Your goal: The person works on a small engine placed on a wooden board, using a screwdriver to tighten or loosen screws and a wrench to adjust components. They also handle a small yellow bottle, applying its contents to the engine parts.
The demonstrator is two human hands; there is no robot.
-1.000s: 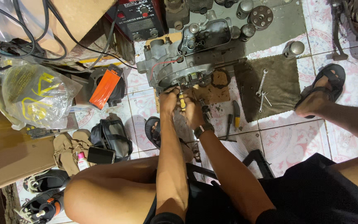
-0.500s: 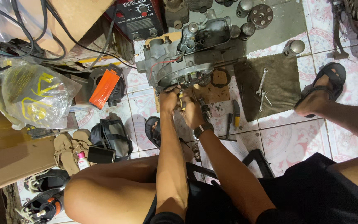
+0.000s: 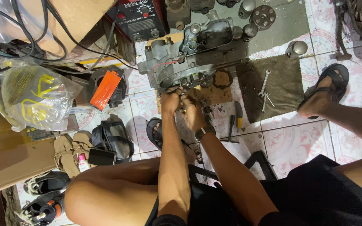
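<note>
Pink-patterned floor tiles (image 3: 290, 142) carry everything, and clutter crowds the left side. Biggest there is a brown cardboard box (image 3: 5, 159) with a dark round print on its face, lying flat at the left edge. Above it sits a crinkled clear plastic bag (image 3: 34, 98) with yellow lettering showing through. At the top, a red welding machine (image 3: 141, 16) has a black front panel with one dial and pale lettering. Below that, an orange rectangular pack (image 3: 105, 89) leans on a dark round part.

Centre top lies the engine case (image 3: 189, 56) — cast grey metal, dull and greasy, ribbed and lumpy, with a thin red wire looped across its front. It rests on the tiles partly over a scrap of cardboard, just beyond the hands. A dark, stained cloth mat (image 3: 281, 90) to its right holds a few slim steel wrenches (image 3: 265, 90).

Both hands meet at the case's near edge. The left hand (image 3: 171, 101) is curled closed with fingers pressed against the metal; what it grips is hidden. The right hand (image 3: 193, 114), with a wristwatch, is closed around a small yellowish tool or part — too small to tell which.

A yellow-handled screwdriver (image 3: 239, 117) lies just right of the hands.
</note>
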